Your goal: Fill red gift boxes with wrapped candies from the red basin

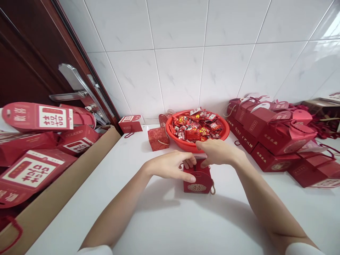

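A small red gift box [198,187] with a gold oval emblem stands upright on the white surface in front of me. A twisted cord handle hangs at its right side. My left hand [174,165] is closed on the box's left and top, its thumb on the front flap and its other fingers curled over the top. From the right, my right hand [219,151] reaches over the back of the box; its thumb touches the top and its index finger stretches leftward. Its remaining fingers are partly hidden. Right behind the box is a red plastic basket [225,136] heaped with wrapped candies [192,134].
Another red box [158,139] stands left of the basket, and a smaller one [131,124] lies by the wall. Stacked red boxes [276,132] fill the right. A cardboard carton [79,179] with more boxes is at left, near a door handle [69,96].
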Available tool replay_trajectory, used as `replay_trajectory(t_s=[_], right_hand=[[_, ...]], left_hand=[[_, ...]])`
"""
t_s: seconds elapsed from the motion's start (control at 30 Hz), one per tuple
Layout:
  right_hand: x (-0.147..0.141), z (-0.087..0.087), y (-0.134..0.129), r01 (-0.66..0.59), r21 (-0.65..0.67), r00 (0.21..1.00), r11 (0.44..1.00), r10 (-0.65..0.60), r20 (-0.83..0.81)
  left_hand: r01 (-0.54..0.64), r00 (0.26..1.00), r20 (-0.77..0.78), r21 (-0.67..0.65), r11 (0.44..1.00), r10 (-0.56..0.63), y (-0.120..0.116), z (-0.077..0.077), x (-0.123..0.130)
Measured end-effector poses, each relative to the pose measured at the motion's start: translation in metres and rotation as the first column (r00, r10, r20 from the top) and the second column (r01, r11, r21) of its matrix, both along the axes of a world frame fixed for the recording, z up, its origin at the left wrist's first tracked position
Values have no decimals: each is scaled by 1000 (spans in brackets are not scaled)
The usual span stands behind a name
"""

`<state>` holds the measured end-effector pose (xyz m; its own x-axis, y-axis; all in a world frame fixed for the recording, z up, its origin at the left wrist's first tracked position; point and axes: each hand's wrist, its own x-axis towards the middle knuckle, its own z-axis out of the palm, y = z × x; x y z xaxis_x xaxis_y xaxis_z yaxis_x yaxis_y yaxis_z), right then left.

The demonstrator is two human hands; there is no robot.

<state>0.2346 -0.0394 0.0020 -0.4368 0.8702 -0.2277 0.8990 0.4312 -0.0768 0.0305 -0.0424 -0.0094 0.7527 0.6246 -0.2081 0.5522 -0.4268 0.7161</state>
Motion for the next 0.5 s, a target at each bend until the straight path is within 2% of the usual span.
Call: replay_trajectory(t_s=[0.1,0.2,0.27,0.4,0.5], right_hand=[[-5,-1,1,-18,-37,999,999,19,42],[0,-1,7,-2,-45,999,999,4,44],[8,-2,13,-6,-74,1000,997,5,-3],[31,-8,23,-131,-233,972,964,78,-224],[49,-16,25,-196,-312,949,930,99,-300]], left_hand=[[-69,996,-59,76,995,73,0,-4,2],[-209,970,-74,216,954,230,1,-10,4],[-245,961,-64,263,933,270,2,-13,5],[-212,973,-39,247,945,229,8,-18,6],[-130,987,-61,210,969,146,14,-20,5]])
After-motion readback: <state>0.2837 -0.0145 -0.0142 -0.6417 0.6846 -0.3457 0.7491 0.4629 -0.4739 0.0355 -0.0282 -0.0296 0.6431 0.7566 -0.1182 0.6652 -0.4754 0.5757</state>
